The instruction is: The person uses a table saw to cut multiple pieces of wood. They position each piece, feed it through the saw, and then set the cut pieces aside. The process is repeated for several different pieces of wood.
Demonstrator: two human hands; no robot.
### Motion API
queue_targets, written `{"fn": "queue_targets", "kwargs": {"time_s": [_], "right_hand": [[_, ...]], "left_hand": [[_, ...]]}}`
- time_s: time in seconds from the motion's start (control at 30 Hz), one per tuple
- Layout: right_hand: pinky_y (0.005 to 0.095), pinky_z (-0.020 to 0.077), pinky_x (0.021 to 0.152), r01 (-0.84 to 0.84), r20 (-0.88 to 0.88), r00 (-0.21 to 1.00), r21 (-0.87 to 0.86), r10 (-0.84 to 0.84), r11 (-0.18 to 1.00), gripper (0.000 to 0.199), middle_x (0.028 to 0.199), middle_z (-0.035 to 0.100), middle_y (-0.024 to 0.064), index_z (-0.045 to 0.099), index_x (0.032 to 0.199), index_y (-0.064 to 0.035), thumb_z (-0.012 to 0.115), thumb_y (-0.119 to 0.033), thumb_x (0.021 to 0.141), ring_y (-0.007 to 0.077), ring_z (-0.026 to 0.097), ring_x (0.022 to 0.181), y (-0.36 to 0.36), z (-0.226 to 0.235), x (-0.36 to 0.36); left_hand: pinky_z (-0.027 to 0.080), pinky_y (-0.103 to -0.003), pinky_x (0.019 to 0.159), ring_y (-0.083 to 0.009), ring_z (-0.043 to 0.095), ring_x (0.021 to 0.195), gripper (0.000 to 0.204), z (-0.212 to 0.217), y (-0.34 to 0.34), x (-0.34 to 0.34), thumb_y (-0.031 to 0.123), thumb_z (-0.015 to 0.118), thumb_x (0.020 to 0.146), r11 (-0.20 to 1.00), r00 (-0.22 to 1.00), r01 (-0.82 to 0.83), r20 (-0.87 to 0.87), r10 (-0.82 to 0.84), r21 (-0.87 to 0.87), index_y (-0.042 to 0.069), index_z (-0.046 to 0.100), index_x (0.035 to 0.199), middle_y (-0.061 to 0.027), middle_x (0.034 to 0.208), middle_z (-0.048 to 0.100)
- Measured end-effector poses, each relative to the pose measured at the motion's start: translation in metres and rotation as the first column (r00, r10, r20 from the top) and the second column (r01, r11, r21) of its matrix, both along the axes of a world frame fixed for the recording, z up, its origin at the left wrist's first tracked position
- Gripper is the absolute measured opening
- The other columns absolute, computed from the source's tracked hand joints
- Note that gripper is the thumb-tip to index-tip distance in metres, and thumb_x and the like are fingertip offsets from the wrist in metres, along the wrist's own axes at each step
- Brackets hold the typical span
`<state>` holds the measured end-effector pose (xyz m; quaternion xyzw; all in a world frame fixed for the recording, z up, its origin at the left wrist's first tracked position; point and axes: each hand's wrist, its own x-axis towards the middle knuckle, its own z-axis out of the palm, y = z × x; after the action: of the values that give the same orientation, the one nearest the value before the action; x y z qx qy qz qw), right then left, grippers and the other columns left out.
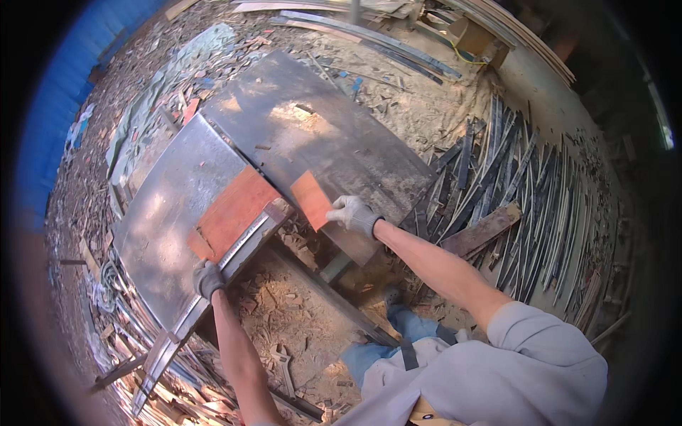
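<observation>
On the left part of a metal table (160, 213), a big red board (234, 209) lies flat, close to the near edge. The left hand (208, 279), in a grey glove, is at the near left corner of this board. Its fingers are bent, but I cannot tell if they grip the board or just touch it. Farther right, the right hand (354, 214), in a light glove, has its fingers closed on the right side of a small orange board (311, 200). That small board is over the near edge of a dark metal sheet (355, 153), to the right of the big board. I cannot tell if it touches the sheet.

A shiny metal strip (245, 243) runs along the table's near edge. Some sawdust (302, 119) sits on the far part of the dark sheet. Near, on the ground, lies a wrench (283, 363). To the right is a big pile of thin sticks (550, 213). A blue wall (60, 99) stands far left.
</observation>
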<state>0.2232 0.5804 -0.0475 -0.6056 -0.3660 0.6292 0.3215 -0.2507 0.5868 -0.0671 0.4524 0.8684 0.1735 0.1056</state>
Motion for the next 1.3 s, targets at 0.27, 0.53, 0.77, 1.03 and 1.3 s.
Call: {"fn": "queue_targets", "kwargs": {"time_s": [0.27, 0.53, 0.77, 1.03, 1.3], "right_hand": [[0.0318, 0.0561, 0.047, 0.921, -0.177, 0.375, -0.042, -0.910, 0.388, 0.017, 0.072, 0.071, 0.0039, 0.072, 0.101, -0.0039, 0.066, -0.020, 0.099, 0.0156, 0.070, 0.067, -0.274, 0.187, 0.505], [0.0321, 0.0595, 0.055, 0.747, -0.050, 0.664, 0.080, -0.746, 0.660, 0.022, 0.089, 0.076, 0.0107, 0.071, 0.112, -0.0032, 0.072, -0.021, 0.100, 0.0184, 0.073, 0.068, -0.253, 0.101, 0.430], [0.0302, 0.0549, 0.071, -0.203, 0.269, 0.947, 0.086, 0.173, 0.975, 0.068, 0.093, 0.075, 0.0072, 0.051, 0.154, -0.0035, 0.076, -0.025, 0.095, 0.0133, 0.064, 0.074, -0.281, -0.029, 0.114], [0.0315, 0.0569, 0.074, -0.356, 0.333, 0.883, 0.017, 0.331, 0.934, 0.064, 0.091, 0.075, 0.0122, 0.060, 0.149, -0.0106, 0.069, -0.004, 0.085, 0.0167, 0.066, 0.074, -0.333, -0.034, 0.059], [0.0322, 0.0561, 0.070, -0.319, 0.359, 0.878, -0.053, 0.317, 0.946, 0.063, 0.115, 0.076, 0.0161, 0.058, 0.149, -0.0059, 0.066, -0.001, 0.086, 0.0145, 0.066, 0.070, -0.328, -0.024, 0.107]], "left_hand": [[0.054, -0.045, 0.092, -0.0382, 0.074, 0.098, 0.042, -0.021, -0.104, 0.079, 0.033, 0.054, 0.092, 0.998, 0.998, 0.054, -0.020, -0.055, -0.024, 0.009, 0.080, 0.115, -0.0198, 0.107, 0.078], [0.054, -0.042, 0.097, -0.0334, 0.073, 0.108, 0.041, 0.023, -0.267, 0.172, 0.035, 0.054, 0.097, 0.995, 0.999, -0.033, 0.000, 0.033, -0.092, 0.013, 0.080, 0.120, -0.0133, 0.118, 0.078], [0.054, -0.043, 0.091, -0.0350, 0.073, 0.099, 0.032, 0.008, -0.415, 0.179, 0.030, 0.063, 0.096, 0.998, 0.998, -0.049, -0.029, 0.050, 0.028, 0.008, 0.079, 0.114, -0.0164, 0.109, 0.076], [0.054, -0.045, 0.093, -0.0333, 0.073, 0.098, 0.041, 0.015, -0.492, 0.184, 0.029, 0.067, 0.094, 0.991, 0.988, -0.129, 0.084, 0.131, -0.031, 0.008, 0.073, 0.129, -0.0133, 0.110, 0.077], [0.029, -0.057, 0.121, -0.0409, 0.048, 0.140, 0.061, 0.021, -0.499, 0.252, 0.045, 0.058, 0.100, 0.982, 0.965, 0.122, -0.215, -0.151, -0.142, 0.014, 0.053, 0.153, -0.0241, 0.147, 0.056]]}}
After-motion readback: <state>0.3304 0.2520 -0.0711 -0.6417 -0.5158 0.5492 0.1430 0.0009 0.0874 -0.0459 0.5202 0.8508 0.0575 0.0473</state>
